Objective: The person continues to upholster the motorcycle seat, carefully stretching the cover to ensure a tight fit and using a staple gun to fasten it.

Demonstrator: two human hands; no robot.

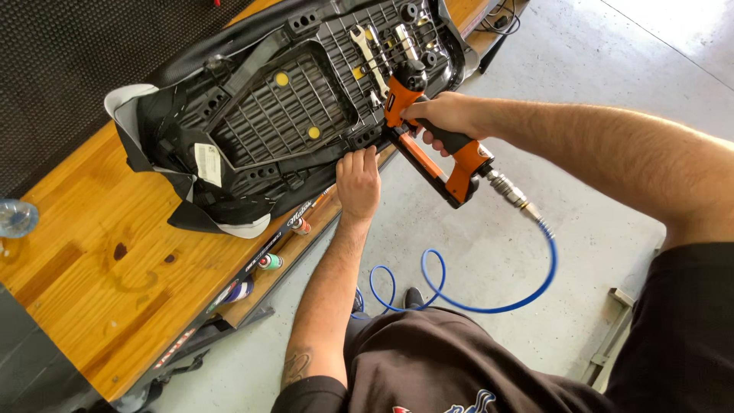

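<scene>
Gripping an orange staple gun (428, 141), right hand (443, 115); left hand (358, 182) presses seat cover (229, 206).

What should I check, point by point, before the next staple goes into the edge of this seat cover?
1. Right hand grips the orange pneumatic stapler firmly: ok.
2. Stapler nose sits on the seat edge: ok, though exact contact is partly hidden.
3. Left hand presses the black cover near the nose; fingers are very close: not ok.
4. Blue air hose attached, hanging in loose coils: ok.
5. Upturned seat base rests on the wooden bench: ok.
6. Loose wrenches lie on the base: not ok.
</scene>
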